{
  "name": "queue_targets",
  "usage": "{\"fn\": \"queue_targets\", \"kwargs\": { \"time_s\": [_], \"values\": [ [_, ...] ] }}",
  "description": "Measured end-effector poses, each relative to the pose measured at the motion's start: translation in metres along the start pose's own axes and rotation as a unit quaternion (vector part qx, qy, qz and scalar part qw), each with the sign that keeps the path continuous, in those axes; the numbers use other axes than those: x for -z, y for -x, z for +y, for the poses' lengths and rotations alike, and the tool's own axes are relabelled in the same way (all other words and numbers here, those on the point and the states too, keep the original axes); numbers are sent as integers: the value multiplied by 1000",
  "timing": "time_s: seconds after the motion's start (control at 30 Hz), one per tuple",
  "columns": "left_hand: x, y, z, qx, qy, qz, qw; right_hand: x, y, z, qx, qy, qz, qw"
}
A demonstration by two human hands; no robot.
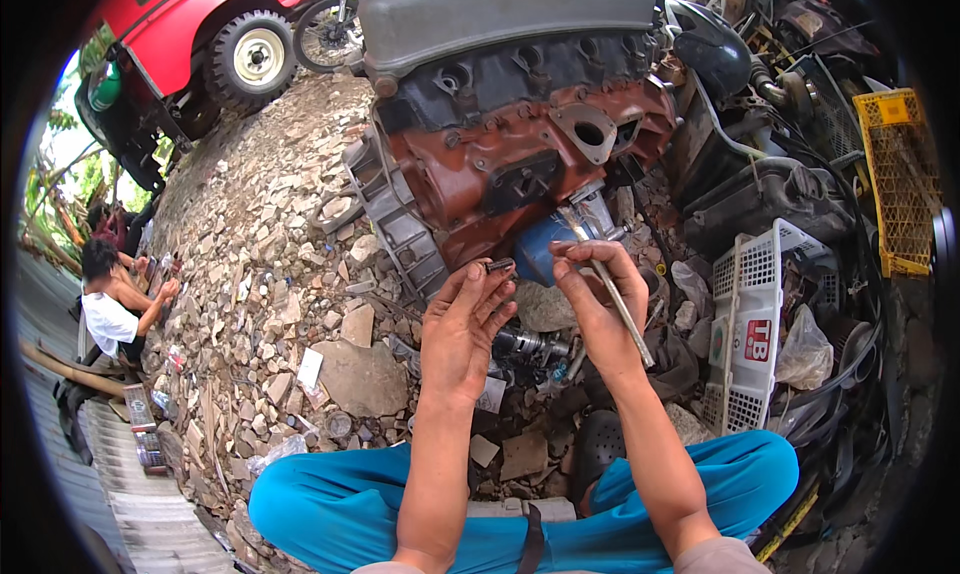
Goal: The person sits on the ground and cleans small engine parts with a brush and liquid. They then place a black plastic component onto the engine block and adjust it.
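Observation:
My left hand (460, 329) pinches a small dark ribbed piece (499, 265) between thumb and fingertips, too small to name surely. In my right hand (603, 324) is a thin metal rod-like tool (624, 312), slanting from upper left to lower right; its far end looks wider and pale. The two hands are apart, just in front of a large engine (465, 174) with a red-brown block. A grey cover (510, 19) tops the engine, and a blue cylinder like an oil filter (538, 246) sits low on its side, behind my right hand.
Rubble (270, 244) covers the ground, with a flat stone slab (360, 377) left of my hands. White crate (762, 319), yellow crate (893, 174) and dark scrap parts crowd the right. A red vehicle (200, 34) stands far left; a seated person (115, 309) works below it.

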State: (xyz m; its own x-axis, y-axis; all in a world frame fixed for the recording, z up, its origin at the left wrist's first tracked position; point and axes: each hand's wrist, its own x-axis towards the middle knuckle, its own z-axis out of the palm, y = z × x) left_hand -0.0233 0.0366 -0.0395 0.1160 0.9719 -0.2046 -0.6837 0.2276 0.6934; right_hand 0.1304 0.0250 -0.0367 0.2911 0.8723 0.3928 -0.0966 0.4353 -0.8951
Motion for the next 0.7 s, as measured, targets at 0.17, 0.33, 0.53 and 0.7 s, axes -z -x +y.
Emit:
{"fn": "queue_targets", "kwargs": {
  "time_s": [0.17,0.33,0.53,0.7],
  "values": [
    [-7,7,2,7,-1,-34,999,-7,2,4,-39,-74,-61,995],
    [-10,11,1,0,-6,-66,998,-10,3,-1,-60,-133,-66,987],
    [-14,13,3,-19,-12,-87,996,-8,4,-8,-54,-177,-64,981],
    [-14,15,2,-37,-10,-103,994,-7,4,-14,-42,-173,-66,982]
  ]
}}
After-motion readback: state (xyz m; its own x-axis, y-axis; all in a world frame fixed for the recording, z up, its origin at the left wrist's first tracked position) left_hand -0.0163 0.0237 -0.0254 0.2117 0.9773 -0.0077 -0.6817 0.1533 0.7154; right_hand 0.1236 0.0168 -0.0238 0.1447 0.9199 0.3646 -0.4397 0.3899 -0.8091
